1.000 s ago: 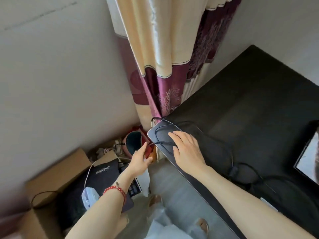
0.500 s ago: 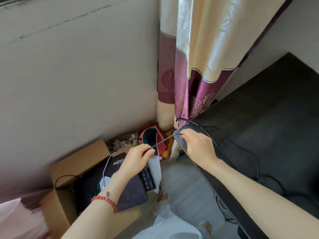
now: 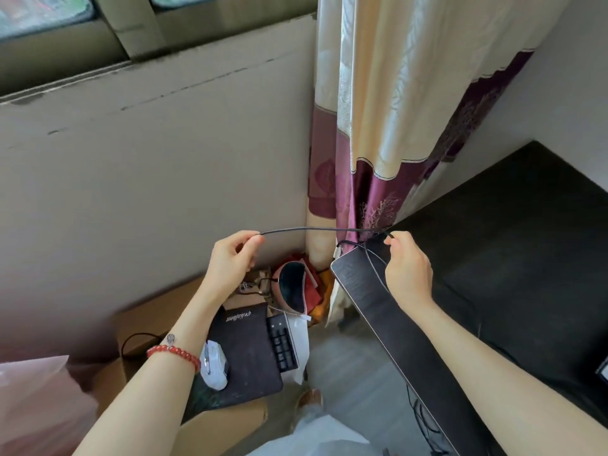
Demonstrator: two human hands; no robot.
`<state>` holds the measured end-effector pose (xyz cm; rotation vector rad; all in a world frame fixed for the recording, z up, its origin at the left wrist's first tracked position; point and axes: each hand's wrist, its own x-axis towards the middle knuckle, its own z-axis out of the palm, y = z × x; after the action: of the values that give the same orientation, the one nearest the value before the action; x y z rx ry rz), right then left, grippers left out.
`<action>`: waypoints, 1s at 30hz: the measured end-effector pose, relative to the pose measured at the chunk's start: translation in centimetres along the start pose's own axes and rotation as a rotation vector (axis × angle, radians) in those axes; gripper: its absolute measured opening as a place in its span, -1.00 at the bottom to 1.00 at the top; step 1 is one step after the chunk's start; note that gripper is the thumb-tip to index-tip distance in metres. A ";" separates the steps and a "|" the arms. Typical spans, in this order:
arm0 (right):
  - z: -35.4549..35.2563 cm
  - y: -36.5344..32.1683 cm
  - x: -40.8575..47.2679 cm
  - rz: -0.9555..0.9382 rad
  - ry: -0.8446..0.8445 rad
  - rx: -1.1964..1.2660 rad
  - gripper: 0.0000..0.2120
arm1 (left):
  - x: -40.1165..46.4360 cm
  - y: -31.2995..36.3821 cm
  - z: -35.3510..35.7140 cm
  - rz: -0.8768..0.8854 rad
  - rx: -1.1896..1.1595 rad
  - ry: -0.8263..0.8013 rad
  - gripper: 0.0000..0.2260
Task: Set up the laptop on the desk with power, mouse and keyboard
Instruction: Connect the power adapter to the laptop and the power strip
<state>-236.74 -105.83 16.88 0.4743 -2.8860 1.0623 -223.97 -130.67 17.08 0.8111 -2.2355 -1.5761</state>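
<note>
A thin black cable [image 3: 316,229] is stretched level between my two hands above the desk's left corner. My left hand [image 3: 230,258] pinches its left end out over the floor. My right hand [image 3: 408,268] pinches the cable over the dark desk [image 3: 526,258], where more cable loops lie. On the floor to the left, a cardboard box [image 3: 158,317] holds a white mouse [image 3: 214,365], a black mouse pad [image 3: 245,353] and a black keyboard [image 3: 283,343]. A corner of the laptop [image 3: 603,368] shows at the right edge.
A cream and maroon curtain [image 3: 378,126] hangs at the desk's far left corner. A pink, dark-centred object [image 3: 291,287] and red items lie on the floor beneath it. A pink bag [image 3: 36,406] sits at the lower left. Cables dangle off the desk's front edge.
Both hands have risen and moved apart, drawing the cable taut between them; a second ago my right hand lay flat on the desk corner. The view has tilted up toward the window.
</note>
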 end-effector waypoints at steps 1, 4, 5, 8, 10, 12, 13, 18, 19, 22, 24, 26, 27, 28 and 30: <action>-0.6 0.1 0.2 0.032 0.022 0.019 -0.80 | -0.2 1.2 0.4 0.026 -0.005 -0.013 -0.83; -3.2 0.9 0.6 0.100 0.098 0.097 -0.78 | -0.9 4.6 2.1 0.102 -0.064 -0.015 -0.84; -4.7 1.3 0.7 0.107 0.138 0.115 -0.77 | -1.1 6.1 2.8 0.143 -0.076 -0.015 -0.84; -9.2 2.7 0.8 0.101 0.276 0.153 -0.77 | -1.9 10.9 4.9 0.265 -0.096 -0.095 -0.77; -12.6 4.0 0.6 0.088 0.384 0.160 -0.77 | -2.6 14.6 6.9 0.324 -0.131 -0.210 -0.74; -15.6 5.9 0.1 0.090 0.445 0.172 -0.78 | -3.2 17.9 8.9 0.349 -0.188 -0.329 -0.74; -17.2 7.1 -0.3 0.099 0.460 0.176 -0.78 | -3.6 19.6 10.1 0.357 -0.209 -0.394 -0.77; -26.6 14.4 -4.7 0.206 0.438 0.265 -0.78 | -6.8 28.5 18.1 0.356 -0.333 -0.711 -0.85; -28.2 15.3 -5.6 0.212 0.453 0.288 -0.79 | -7.4 30.1 19.6 0.319 -0.394 -0.777 -0.84; -33.3 17.8 -8.6 0.227 0.530 0.307 -0.79 | -10.0 34.8 24.5 0.168 -0.558 -1.005 -0.84; -36.3 19.8 -11.0 0.265 0.578 0.340 -0.79 | -12.5 37.2 28.2 0.090 -0.609 -1.109 -0.85; -38.5 22.3 -13.9 0.342 0.616 0.368 -0.79 | -15.2 38.3 32.2 0.030 -0.590 -1.163 -0.84; -39.1 23.4 -15.0 0.388 0.623 0.364 -0.78 | -16.3 38.3 33.9 -0.007 -0.577 -1.181 -0.84; -39.9 24.9 -16.7 0.441 0.629 0.356 -0.77 | -17.8 38.1 36.1 -0.063 -0.567 -1.206 -0.84; -40.2 27.2 -19.5 0.545 0.606 0.378 -0.77 | -19.9 36.8 39.4 -0.201 -0.564 -1.234 -0.82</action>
<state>-229.20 -55.26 27.99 -0.5809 -2.3017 1.4948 -239.23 -79.72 38.77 -0.2349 -2.0336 -3.1631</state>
